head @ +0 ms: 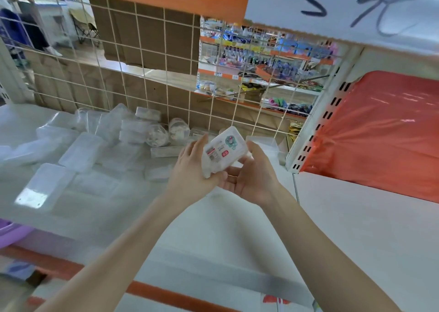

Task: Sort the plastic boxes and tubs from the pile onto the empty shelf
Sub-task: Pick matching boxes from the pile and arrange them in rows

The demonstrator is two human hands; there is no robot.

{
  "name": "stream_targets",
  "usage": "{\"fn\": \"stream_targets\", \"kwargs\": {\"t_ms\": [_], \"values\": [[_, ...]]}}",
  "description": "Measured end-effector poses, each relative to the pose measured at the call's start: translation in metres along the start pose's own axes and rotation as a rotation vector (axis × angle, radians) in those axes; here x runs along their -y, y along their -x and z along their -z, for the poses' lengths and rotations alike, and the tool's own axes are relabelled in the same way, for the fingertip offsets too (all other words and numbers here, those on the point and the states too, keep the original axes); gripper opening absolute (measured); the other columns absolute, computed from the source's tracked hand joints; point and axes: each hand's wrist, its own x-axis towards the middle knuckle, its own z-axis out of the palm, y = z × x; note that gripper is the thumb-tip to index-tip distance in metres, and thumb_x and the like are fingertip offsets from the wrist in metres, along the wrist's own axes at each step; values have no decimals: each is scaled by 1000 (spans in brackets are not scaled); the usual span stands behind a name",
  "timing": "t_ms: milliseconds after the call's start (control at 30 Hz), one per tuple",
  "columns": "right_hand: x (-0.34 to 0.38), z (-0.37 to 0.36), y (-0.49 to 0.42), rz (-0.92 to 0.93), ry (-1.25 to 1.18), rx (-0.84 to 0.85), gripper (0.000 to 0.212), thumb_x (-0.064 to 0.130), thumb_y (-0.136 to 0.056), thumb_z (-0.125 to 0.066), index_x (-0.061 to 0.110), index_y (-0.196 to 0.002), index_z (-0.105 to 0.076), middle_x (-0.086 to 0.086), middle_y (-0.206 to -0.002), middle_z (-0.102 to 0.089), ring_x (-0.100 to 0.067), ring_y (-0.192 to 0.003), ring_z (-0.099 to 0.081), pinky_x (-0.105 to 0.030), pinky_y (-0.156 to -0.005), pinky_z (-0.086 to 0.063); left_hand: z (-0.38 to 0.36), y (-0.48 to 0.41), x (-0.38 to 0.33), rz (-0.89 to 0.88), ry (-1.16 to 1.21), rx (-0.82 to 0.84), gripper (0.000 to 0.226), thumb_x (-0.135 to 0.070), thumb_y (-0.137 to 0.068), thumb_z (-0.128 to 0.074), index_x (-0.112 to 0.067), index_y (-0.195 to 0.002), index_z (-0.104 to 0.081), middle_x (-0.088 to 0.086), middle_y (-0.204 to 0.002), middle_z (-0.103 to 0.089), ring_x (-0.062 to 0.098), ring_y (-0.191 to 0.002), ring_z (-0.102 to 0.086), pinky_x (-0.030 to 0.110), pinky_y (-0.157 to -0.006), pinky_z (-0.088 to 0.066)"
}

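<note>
Both hands hold a small clear plastic box (223,149) with a printed label, tilted, above the white shelf (213,216). My left hand (192,166) grips its left end, thumb under the near corner. My right hand (251,171) cups it from below and the right, palm up. To the left lies a pile of clear plastic boxes (83,150) and, at the back, two round tubs (166,132).
A wire grid panel (147,74) backs the shelf. A white perforated upright (318,121) divides it from the right-hand shelf (356,228), where a red plastic bag (384,135) lies. A purple basin (11,231) shows at the lower left. An orange shelf edge hangs overhead.
</note>
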Motion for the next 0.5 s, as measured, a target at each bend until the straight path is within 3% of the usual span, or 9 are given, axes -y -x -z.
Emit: {"fn": "stream_targets", "kwargs": {"t_ms": [100,200,300,367,500], "values": [[-6,2,1,-12,35,22,45,51,-90,-39,10,-104,-52,-20,-92,-60,-28,-69,-58,-40,-76,-49,-1,4,0,-38,-27,-21,82,-37,-61,-67,-14,-136,-41,5,-128,-49,26,-119,-42,25,-87,-31],[-11,3,2,25,65,34,49,54,-93,-36,10,-104,-55,-16,-93,-59,-26,-73,-57,-39,-73,-48,0,8,0,-40,-42,-97,81,-37,-57,-66,-11,-132,-47,7,-122,-53,28,-113,-47,25,-85,-32],[-19,0,6,170,191,19,27,29,-92,-51,7,-106,-59,-11,-94,-63,-23,-75,-58,-34,-70,-50,-2,16,-2,-42,-87,-133,87,-49,-52,-63,-7,-127,-50,11,-115,-55,31,-109,-49,31,-84,-36],[-24,0,8,252,275,-49,21,13,-95,-46,5,-109,-58,-9,-94,-66,-21,-75,-61,-29,-61,-50,-6,22,0,-69,-99,-87,92,-59,-49,-55,-7,-124,-51,9,-114,-55,28,-107,-50,30,-83,-37],[-23,14,14,342,553,-226,22,8,-94,-39,16,-81,-55,-2,-79,-60,-17,-69,-55,-29,-63,-44,-8,33,9,-88,-81,49,90,-60,-52,-55,-11,-126,-47,2,-123,-50,18,-109,-51,22,-82,-36]]}}
